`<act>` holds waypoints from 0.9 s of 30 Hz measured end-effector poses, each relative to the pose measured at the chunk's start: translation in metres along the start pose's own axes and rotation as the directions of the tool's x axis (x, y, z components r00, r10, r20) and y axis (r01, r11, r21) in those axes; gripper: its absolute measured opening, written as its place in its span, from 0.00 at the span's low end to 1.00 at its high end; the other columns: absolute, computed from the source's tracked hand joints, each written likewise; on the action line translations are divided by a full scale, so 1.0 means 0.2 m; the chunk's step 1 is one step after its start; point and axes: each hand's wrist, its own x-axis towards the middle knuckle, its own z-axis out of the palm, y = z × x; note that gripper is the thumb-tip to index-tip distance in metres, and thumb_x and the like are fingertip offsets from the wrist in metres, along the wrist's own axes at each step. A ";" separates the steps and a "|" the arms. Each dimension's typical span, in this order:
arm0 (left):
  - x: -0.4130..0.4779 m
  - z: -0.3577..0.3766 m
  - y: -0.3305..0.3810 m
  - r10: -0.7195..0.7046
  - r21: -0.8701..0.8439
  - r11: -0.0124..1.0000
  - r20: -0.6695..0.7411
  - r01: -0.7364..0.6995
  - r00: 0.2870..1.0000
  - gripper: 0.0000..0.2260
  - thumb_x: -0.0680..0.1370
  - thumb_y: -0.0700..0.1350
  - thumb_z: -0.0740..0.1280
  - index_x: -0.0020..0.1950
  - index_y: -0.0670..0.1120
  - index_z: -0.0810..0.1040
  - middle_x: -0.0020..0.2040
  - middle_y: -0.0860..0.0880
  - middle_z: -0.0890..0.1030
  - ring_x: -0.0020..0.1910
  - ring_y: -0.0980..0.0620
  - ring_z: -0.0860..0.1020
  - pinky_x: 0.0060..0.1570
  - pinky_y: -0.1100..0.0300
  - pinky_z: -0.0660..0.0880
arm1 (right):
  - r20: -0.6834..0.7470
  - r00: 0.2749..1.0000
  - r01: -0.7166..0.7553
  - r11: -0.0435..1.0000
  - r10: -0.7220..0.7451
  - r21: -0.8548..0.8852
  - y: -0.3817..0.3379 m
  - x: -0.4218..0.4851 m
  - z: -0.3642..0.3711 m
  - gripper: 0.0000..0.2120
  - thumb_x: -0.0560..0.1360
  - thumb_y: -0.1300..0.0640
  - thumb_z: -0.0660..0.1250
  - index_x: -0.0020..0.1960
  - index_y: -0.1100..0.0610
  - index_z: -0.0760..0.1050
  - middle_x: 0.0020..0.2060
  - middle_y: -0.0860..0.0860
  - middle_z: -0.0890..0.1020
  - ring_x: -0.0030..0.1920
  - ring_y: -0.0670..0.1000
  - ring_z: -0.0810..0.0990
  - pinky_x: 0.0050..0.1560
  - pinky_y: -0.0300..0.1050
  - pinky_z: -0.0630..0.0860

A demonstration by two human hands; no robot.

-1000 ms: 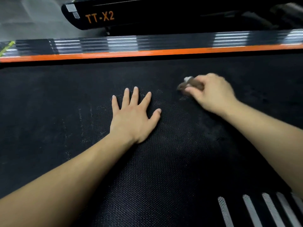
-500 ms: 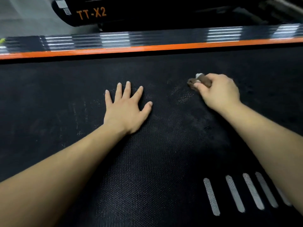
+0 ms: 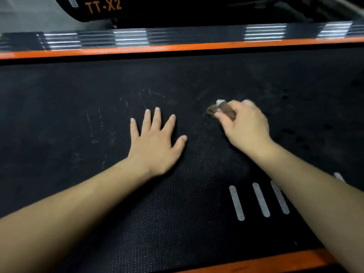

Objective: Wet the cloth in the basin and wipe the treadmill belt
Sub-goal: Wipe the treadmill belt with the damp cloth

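The black textured treadmill belt (image 3: 78,123) fills most of the view. My right hand (image 3: 246,127) is closed around a small bunched brown and white cloth (image 3: 220,109) and presses it onto the belt right of centre. Only the cloth's front end shows past my fingers. My left hand (image 3: 157,142) lies flat on the belt with fingers spread, a little left of the cloth and holding nothing. Faint pale streaks mark the belt beyond my left hand. The basin is not in view.
An orange-edged side rail (image 3: 177,47) with ribbed grey tread runs along the far side. A black part lettered TT-X2 (image 3: 102,6) sits behind it. Another orange edge (image 3: 256,265) shows at the near bottom. Three grey stripes (image 3: 260,200) mark the belt by my right forearm.
My view has pulled back and down, so both hands sit lower in frame and the near orange edge appears. My right hand keeps rubbing the cloth over the same patch; my left hand stays planted.
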 end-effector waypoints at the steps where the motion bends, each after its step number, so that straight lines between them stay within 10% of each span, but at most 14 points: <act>1: -0.02 0.02 0.00 0.012 0.033 0.999 -0.017 -0.011 1.000 0.33 0.80 0.67 0.44 0.82 0.55 0.46 0.83 0.45 0.41 0.80 0.44 0.36 0.76 0.38 0.35 | 0.028 0.998 0.047 0.998 -0.048 0.046 -0.04 -0.08 -0.01 0.15 0.76 0.39 0.65 0.54 0.48 0.79 0.44 0.51 0.75 0.45 0.55 0.77 0.45 0.47 0.73; 5: -0.03 0.06 -0.01 0.033 0.096 0.995 -0.068 -0.026 0.997 0.33 0.80 0.66 0.42 0.82 0.54 0.44 0.83 0.44 0.41 0.80 0.43 0.37 0.76 0.37 0.36 | 0.129 0.957 0.240 0.958 -0.261 0.158 -0.07 -0.26 -0.08 0.12 0.74 0.41 0.68 0.54 0.45 0.80 0.40 0.48 0.74 0.43 0.52 0.77 0.45 0.45 0.72; 11: -0.03 0.07 -0.01 0.037 0.091 0.995 -0.069 -0.031 0.997 0.33 0.80 0.66 0.42 0.82 0.54 0.45 0.83 0.43 0.42 0.81 0.43 0.37 0.76 0.37 0.36 | -0.005 0.995 -0.100 0.995 0.100 -0.030 0.15 0.00 -0.08 0.16 0.75 0.39 0.65 0.50 0.52 0.79 0.44 0.53 0.77 0.48 0.59 0.79 0.42 0.46 0.69; 18: -0.03 0.07 0.01 0.034 0.105 0.994 -0.086 -0.025 0.996 0.35 0.78 0.67 0.39 0.82 0.53 0.46 0.83 0.42 0.43 0.81 0.42 0.39 0.76 0.35 0.38 | 0.177 0.950 0.227 0.958 -0.257 0.173 -0.07 -0.45 -0.14 0.18 0.73 0.36 0.62 0.48 0.49 0.79 0.38 0.46 0.73 0.40 0.49 0.74 0.45 0.45 0.71; 24: -0.04 0.07 0.01 0.029 0.099 0.995 -0.077 -0.021 0.997 0.33 0.80 0.66 0.42 0.82 0.53 0.46 0.83 0.42 0.43 0.81 0.42 0.39 0.76 0.37 0.37 | 0.038 0.999 -0.037 0.999 0.036 0.029 0.13 -0.27 -0.16 0.13 0.74 0.41 0.67 0.43 0.50 0.74 0.39 0.49 0.73 0.43 0.57 0.77 0.41 0.48 0.70; 27: -0.04 0.06 0.01 0.024 0.104 0.994 -0.089 -0.015 0.996 0.33 0.80 0.66 0.42 0.82 0.52 0.47 0.83 0.42 0.44 0.81 0.42 0.39 0.76 0.37 0.37 | 0.085 0.987 0.125 0.983 -0.138 0.135 0.00 -0.49 -0.17 0.12 0.73 0.41 0.68 0.46 0.49 0.76 0.38 0.47 0.71 0.40 0.55 0.76 0.41 0.47 0.72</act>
